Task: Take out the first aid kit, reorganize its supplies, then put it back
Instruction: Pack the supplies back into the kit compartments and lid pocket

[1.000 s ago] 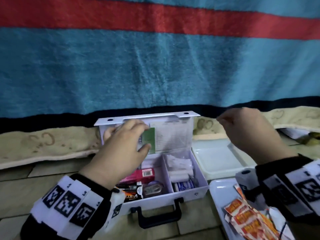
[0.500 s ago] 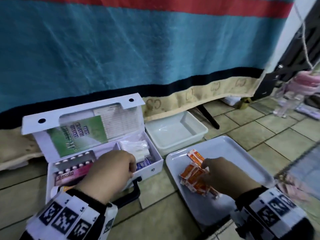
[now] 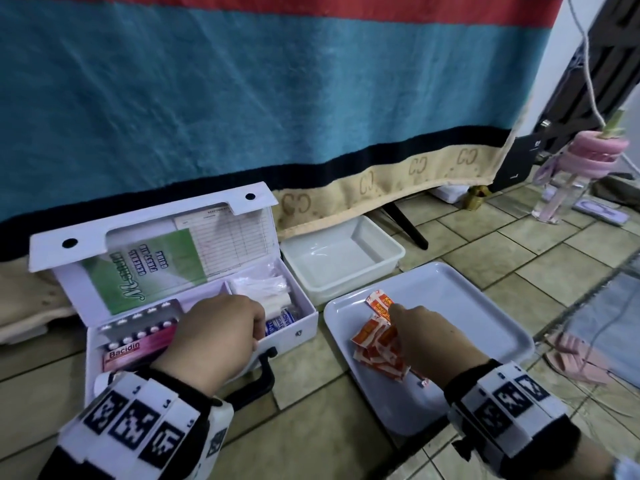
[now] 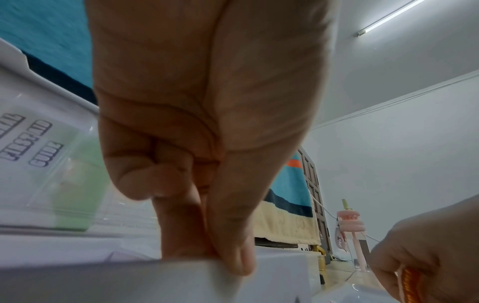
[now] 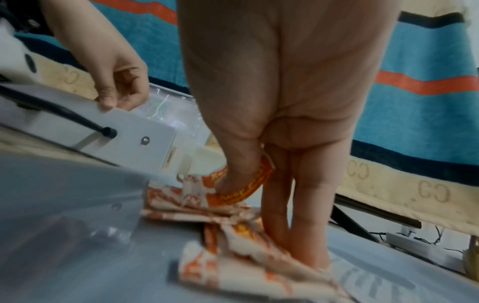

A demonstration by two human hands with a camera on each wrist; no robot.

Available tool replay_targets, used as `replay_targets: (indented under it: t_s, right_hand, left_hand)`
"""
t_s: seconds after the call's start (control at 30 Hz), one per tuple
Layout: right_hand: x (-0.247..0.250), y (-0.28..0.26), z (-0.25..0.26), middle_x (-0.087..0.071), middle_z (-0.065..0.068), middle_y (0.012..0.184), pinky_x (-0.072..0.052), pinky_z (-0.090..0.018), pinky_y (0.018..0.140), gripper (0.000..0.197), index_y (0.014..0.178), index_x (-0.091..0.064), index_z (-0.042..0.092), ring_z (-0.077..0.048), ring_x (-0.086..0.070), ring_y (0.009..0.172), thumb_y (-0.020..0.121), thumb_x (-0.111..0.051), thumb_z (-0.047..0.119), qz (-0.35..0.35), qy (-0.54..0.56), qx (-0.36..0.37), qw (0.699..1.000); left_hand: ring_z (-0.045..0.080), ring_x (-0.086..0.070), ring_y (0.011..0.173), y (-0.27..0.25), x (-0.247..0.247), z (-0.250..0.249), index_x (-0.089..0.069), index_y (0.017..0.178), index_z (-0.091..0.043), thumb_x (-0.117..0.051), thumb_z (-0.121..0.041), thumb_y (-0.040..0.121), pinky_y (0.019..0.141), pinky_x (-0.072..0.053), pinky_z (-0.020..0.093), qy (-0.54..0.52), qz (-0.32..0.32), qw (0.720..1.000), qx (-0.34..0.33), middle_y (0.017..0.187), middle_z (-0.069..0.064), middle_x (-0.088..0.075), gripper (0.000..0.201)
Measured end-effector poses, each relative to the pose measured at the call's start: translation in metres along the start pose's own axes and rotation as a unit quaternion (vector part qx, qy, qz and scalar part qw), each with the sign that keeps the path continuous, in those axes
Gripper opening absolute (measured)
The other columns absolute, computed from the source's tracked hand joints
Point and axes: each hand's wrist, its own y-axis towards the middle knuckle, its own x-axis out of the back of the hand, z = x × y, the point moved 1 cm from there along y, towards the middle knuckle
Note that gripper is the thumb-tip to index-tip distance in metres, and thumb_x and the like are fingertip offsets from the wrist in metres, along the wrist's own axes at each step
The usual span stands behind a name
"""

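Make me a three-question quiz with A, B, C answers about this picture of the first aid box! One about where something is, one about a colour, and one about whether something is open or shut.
1. Where are the orange packets?
A. On the flat white tray
B. In the deep white tub
C. On the floor tiles

2. What colour is the first aid kit's carry handle?
A. Red
B. Black
C. Green

3. How is the kit's lid?
A. Shut and latched
C. Taken off and lying on the tray
B. Open, standing up behind the box

Answers:
1. A, the packets lie in a pile on the tray, where the right hand pinches one.
2. B, the handle on the front wall is black.
3. B, the lid stands up with the green guide showing, while the left hand grips the front wall.
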Motion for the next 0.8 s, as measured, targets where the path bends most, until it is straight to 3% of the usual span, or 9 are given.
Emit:
replay_targets:
  t_s: [0.1, 0.2, 0.3, 0.37, 0.47, 0.6, 0.7, 0.8]
  right_hand:
    - [0.006, 0.001, -0.007, -0.059, -0.005, 0.111, -0.044, -0.026, 0.076, 0.024, 0.117, -0.049, 0.018, -0.020, -0.058, 0.098, 0.094, -0.046, 0.018, 0.017, 0.019, 0.003, 1.000]
    - [0.014, 0.002, -0.013, -0.060, 0.001, 0.097, -0.040, -0.022, 0.070, 0.004, 0.094, -0.056, 0.022, -0.015, -0.054, 0.085, 0.092, -0.053, 0.022, 0.006, 0.039, 0.000, 0.999]
    - [0.026, 0.002, -0.013, -0.057, 0.007, 0.075, -0.042, -0.024, 0.061, 0.020, 0.072, -0.053, 0.026, -0.014, -0.055, 0.075, 0.084, -0.068, 0.031, -0.022, 0.057, -0.010, 0.998]
    - [0.038, 0.000, -0.009, -0.059, 0.005, 0.069, -0.045, -0.027, 0.060, 0.021, 0.072, -0.059, 0.023, -0.014, -0.056, 0.066, 0.077, -0.075, 0.035, -0.043, 0.091, -0.007, 0.995]
    - [0.056, -0.002, 0.005, -0.062, 0.002, 0.061, -0.046, -0.028, 0.054, 0.026, 0.064, -0.059, 0.019, -0.014, -0.059, 0.058, 0.067, -0.084, 0.027, -0.084, 0.175, 0.024, 0.981]
    - [0.069, 0.006, 0.036, -0.063, -0.002, 0.053, -0.036, -0.012, 0.037, 0.010, 0.073, -0.066, 0.015, -0.001, -0.050, 0.036, 0.077, -0.075, 0.015, -0.098, 0.283, 0.097, 0.949]
    - [0.073, 0.019, 0.068, -0.064, 0.005, 0.052, -0.043, -0.017, 0.050, 0.022, 0.073, -0.066, 0.028, -0.002, -0.052, 0.045, 0.086, -0.063, 0.011, -0.110, 0.347, 0.170, 0.916]
    - [0.073, 0.035, 0.106, -0.061, 0.012, 0.050, -0.044, -0.015, 0.055, 0.017, 0.075, -0.067, 0.020, 0.003, -0.054, 0.048, 0.087, -0.061, 0.009, -0.072, 0.369, 0.225, 0.899]
  left_hand:
    - [0.010, -0.060, 0.085, -0.001, -0.001, 0.000, -0.060, 0.074, -0.031, -0.060, -0.015, 0.080, 0.073, -0.047, 0.023, -0.004, -0.003, 1.000, -0.001, 0.079, -0.010, -0.067, 0.017]
    - [0.013, -0.062, 0.088, -0.002, -0.002, 0.000, -0.060, 0.076, -0.031, -0.060, -0.016, 0.080, 0.078, -0.051, 0.028, 0.000, -0.001, 1.000, -0.004, 0.084, -0.007, -0.068, 0.016]
    - [0.013, -0.062, 0.089, -0.002, -0.004, 0.003, -0.060, 0.077, -0.033, -0.059, -0.018, 0.080, 0.079, -0.052, 0.029, -0.005, -0.006, 1.000, -0.005, 0.085, -0.008, -0.068, 0.015]
    - [0.010, -0.062, 0.088, -0.004, -0.005, 0.006, -0.062, 0.080, -0.033, -0.062, -0.021, 0.080, 0.077, -0.051, 0.026, -0.022, -0.016, 1.000, -0.007, 0.086, -0.010, -0.067, 0.011]
    - [0.005, -0.060, 0.079, -0.011, -0.005, 0.017, -0.058, 0.071, -0.030, -0.069, -0.028, 0.077, 0.072, -0.050, 0.026, -0.049, -0.009, 0.999, 0.008, 0.076, -0.011, -0.065, 0.013]
    - [0.004, -0.060, 0.070, -0.025, 0.003, 0.047, -0.059, 0.062, -0.027, -0.080, -0.034, 0.067, 0.070, -0.052, 0.028, -0.077, 0.006, 0.994, 0.072, 0.069, -0.010, -0.062, 0.023]
    - [0.000, -0.059, 0.064, -0.039, 0.009, 0.071, -0.058, 0.056, -0.027, -0.083, -0.034, 0.063, 0.067, -0.051, 0.025, -0.087, 0.023, 0.991, 0.099, 0.063, -0.011, -0.062, 0.027]
    - [-0.002, -0.057, 0.059, -0.050, 0.008, 0.088, -0.058, 0.053, -0.028, -0.081, -0.036, 0.066, 0.057, -0.043, 0.014, -0.097, 0.039, 0.989, 0.109, 0.056, -0.016, -0.061, 0.027]
